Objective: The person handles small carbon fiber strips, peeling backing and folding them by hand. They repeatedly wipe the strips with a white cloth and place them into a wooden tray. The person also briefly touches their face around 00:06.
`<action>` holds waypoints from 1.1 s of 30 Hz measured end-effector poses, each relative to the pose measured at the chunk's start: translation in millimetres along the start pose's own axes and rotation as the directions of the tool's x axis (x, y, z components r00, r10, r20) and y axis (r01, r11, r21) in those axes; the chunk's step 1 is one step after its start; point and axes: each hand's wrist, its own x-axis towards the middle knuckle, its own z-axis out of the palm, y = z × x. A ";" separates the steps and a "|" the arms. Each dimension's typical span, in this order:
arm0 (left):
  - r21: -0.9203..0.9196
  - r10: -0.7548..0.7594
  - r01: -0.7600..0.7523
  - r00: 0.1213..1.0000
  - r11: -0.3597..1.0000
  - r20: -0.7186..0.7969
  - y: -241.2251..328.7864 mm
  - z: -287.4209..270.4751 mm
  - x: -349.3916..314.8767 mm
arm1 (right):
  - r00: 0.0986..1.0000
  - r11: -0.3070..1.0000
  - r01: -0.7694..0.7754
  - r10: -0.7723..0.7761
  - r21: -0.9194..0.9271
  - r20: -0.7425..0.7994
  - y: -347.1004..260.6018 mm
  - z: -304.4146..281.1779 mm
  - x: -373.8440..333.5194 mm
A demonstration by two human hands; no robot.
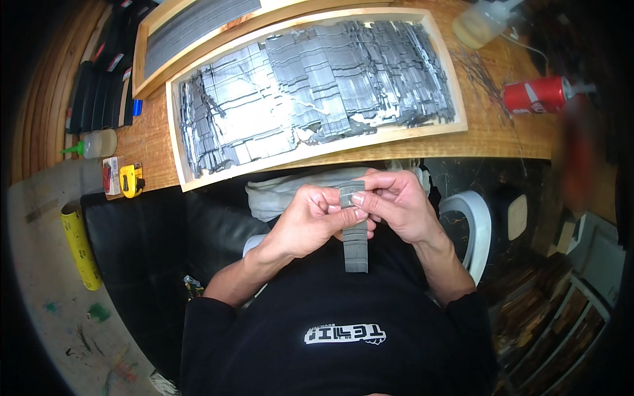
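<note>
A narrow grey strip (pixel 356 249) with fine crosswise lines hangs in front of my chest, pinched between both hands. My left hand (pixel 318 214) presses its thumb against the strip from the left. On the other side, my right hand (pixel 401 203) grips the strip's upper part, thumb in front and fingers behind. Both thumbs nearly meet on the strip, and its lower end dangles free. Beyond the hands, a shallow wooden tray (pixel 317 153) on the table holds many similar thin grey strips, laid in overlapping rows; glare whitens its left half.
Behind the tray lies another wooden frame (pixel 140 82) with a grey panel. A yellow tape measure (pixel 131 181) and a green-tipped bottle (pixel 99 144) sit at the table's left. To the right are a red can (pixel 536 96), a squeeze bottle (pixel 481 26) and thin dark wires (pixel 481 72).
</note>
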 end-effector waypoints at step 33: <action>-0.117 -0.063 0.062 0.998 0.991 -0.008 2.3 -0.9 -4.2 | 0.989 0.980 0.097 -0.114 -0.175 -0.093 -1.5 2.3 -5.2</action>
